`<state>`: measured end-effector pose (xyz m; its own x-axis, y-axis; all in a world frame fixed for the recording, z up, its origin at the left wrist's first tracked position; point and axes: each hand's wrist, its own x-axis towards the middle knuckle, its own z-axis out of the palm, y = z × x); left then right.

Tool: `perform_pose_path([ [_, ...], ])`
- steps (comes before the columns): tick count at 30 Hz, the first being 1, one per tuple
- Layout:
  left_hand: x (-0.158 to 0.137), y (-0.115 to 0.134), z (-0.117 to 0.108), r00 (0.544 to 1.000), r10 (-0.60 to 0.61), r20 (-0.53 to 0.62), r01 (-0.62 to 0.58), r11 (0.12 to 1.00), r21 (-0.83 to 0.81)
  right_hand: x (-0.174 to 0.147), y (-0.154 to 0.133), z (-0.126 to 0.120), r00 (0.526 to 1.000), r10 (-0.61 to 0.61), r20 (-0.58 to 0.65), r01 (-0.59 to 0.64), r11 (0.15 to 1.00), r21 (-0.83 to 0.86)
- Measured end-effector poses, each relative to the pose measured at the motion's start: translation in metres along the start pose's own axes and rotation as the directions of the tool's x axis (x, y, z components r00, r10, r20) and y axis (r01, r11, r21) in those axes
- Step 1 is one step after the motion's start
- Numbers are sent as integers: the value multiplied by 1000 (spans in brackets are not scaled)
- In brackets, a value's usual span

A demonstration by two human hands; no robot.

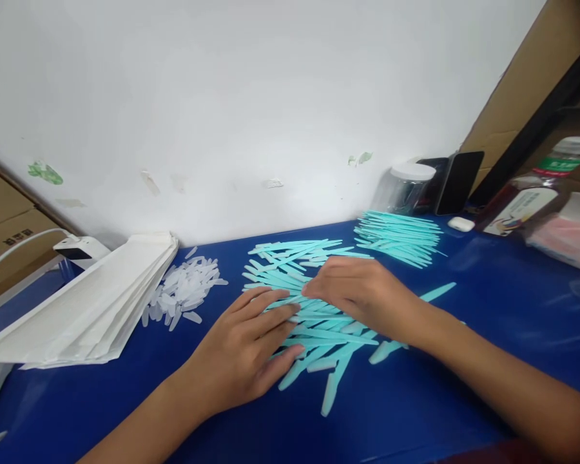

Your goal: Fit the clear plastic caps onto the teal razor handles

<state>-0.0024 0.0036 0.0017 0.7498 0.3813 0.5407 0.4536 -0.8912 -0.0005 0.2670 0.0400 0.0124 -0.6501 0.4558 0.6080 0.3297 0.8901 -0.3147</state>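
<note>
A loose heap of turquoise eyebrow razors point(338, 336) lies criss-crossed in the middle of the table, some with pale ends. My left hand point(251, 341) rests at the heap's left side, fingers apart and their tips touching the razors. Over the heap's upper right bends my right hand point(357, 287), its fingers curled down and pressed together; what they pinch, if anything, is hidden. A tidier stack of turquoise razors point(399, 237) lies behind it to the right. To the left is a small pile of translucent plastic blade covers point(186, 290).
White paper sleeves point(87, 309) lie stacked at left beside a white device point(80, 250) with a cable. Along the back right stand a lidded clear jar point(406, 187), a dark phone point(459, 182), a white earbud case point(461, 223) and a bottle point(524, 203). A wall closes the back.
</note>
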Motion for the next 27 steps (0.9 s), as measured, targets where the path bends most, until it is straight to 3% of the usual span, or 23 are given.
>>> perform_pose_path([
  [6, 0, 5, 3, 999, 31, 29, -31, 1000, 2, 0, -5, 11, 999, 33, -7, -33, 999, 31],
  [13, -2, 3, 5, 999, 34, 42, -36, 999, 35, -2, -11, -1, 947, 264, 184, -289, 949, 124],
  [23, -3, 6, 5, 999, 25, 37, -26, 999, 31, -1, -4, -1, 977, 160, 138, -183, 969, 169],
  [27, -5, 6, 7, 999, 30, 12, -30, 1000, 6, -1, -2, -5, 961, 228, 155, -253, 952, 172],
])
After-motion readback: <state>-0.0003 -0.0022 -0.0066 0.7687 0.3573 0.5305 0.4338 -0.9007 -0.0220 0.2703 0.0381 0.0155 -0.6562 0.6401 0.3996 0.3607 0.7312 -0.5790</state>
